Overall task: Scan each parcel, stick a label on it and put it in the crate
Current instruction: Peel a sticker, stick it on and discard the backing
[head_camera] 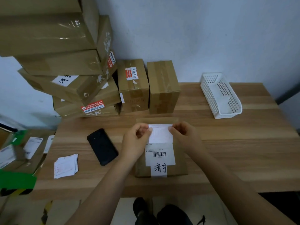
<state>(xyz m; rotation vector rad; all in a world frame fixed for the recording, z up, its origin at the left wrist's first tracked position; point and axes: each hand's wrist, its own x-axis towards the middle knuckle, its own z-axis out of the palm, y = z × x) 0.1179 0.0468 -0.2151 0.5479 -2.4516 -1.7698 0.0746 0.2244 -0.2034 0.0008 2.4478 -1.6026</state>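
My left hand (134, 142) and right hand (185, 135) pinch a white paper label (160, 133) over a brown cardboard parcel (180, 169) marked 济宁; wood-grain desk (227, 151).

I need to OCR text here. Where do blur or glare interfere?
Head view: glare streaks the taped top box; parcels at the left edge smear; the label pinched by left hand and right hand looks faint; the barcode is sharp.

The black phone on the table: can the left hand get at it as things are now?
Probably yes. The phone lies uncovered just beside the left hand, nothing between them; but that hand pinches the label and must release it first.
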